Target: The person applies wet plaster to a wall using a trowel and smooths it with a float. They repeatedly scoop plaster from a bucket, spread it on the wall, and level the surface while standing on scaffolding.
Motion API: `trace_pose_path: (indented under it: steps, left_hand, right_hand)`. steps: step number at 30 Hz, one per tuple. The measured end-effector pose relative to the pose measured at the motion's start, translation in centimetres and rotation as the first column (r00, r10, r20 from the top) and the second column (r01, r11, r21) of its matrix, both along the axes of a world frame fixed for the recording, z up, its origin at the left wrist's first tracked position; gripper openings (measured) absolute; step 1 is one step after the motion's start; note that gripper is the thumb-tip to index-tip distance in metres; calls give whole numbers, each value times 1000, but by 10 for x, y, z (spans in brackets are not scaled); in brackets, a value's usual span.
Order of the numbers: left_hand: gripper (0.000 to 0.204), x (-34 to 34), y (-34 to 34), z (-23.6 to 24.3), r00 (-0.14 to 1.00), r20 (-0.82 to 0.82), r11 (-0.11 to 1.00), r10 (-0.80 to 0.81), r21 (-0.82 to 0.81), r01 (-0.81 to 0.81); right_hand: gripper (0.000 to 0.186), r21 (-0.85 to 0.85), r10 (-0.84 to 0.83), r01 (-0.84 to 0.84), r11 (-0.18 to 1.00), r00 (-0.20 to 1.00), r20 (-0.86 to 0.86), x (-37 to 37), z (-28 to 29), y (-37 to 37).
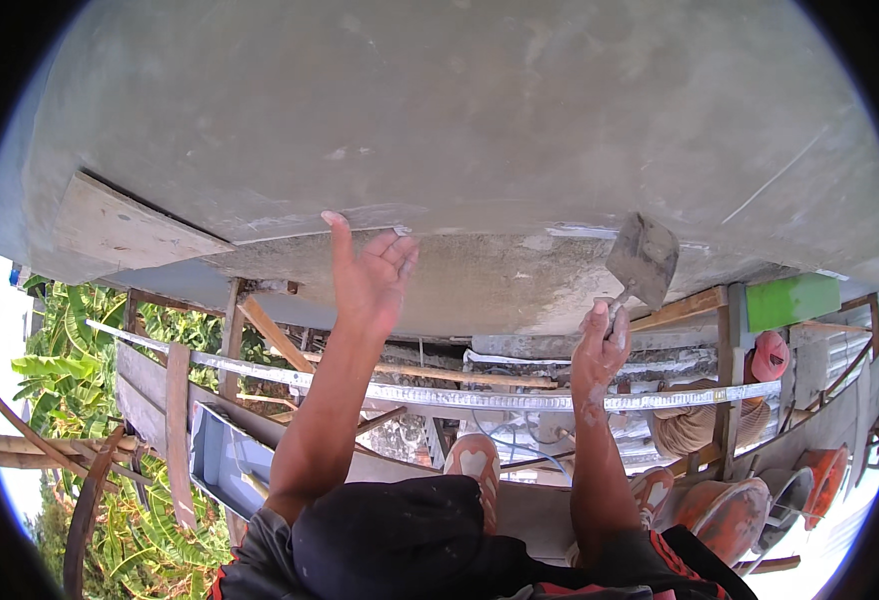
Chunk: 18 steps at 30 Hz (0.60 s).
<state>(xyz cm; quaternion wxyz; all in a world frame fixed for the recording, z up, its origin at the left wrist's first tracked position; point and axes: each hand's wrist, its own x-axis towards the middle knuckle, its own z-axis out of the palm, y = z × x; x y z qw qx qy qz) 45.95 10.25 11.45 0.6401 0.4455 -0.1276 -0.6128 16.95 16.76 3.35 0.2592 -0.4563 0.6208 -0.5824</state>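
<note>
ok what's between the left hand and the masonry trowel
In the head view, only a rough strip of cement surface shows between the left hand and the masonry trowel.

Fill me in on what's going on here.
A person grips a trowel in the right hand, its blade raised in front of a grey wall, by the rougher strip low on it. The left hand is open and empty near that strip; whether it touches the wall is unclear. A flat board shows at the wall's lower left. A co-worker in a pinkish-red cap is partly visible below, left of some tubs.
</note>
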Motion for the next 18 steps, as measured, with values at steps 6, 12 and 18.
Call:
trace_pose_path:
  steps: [6, 12, 18]
  left_hand:
    - [137, 4, -1, -4, 1000, 3, 1000, -2, 9, 2]
    - [144, 2, 1, 3, 1000, 16, 1000, -6, 20, 6]
    - [145, 4, 4, 3, 1000, 28, 1000, 2, 2, -2]
  right_hand:
    - [39, 34, 379, -387, 921, 915, 141, 6, -23, -14]
    - [42, 66, 438, -444, 894, 895, 88, 14, -28, -32]
    - [35, 124, 234, -245, 961, 967, 100, 3, -67, 24]
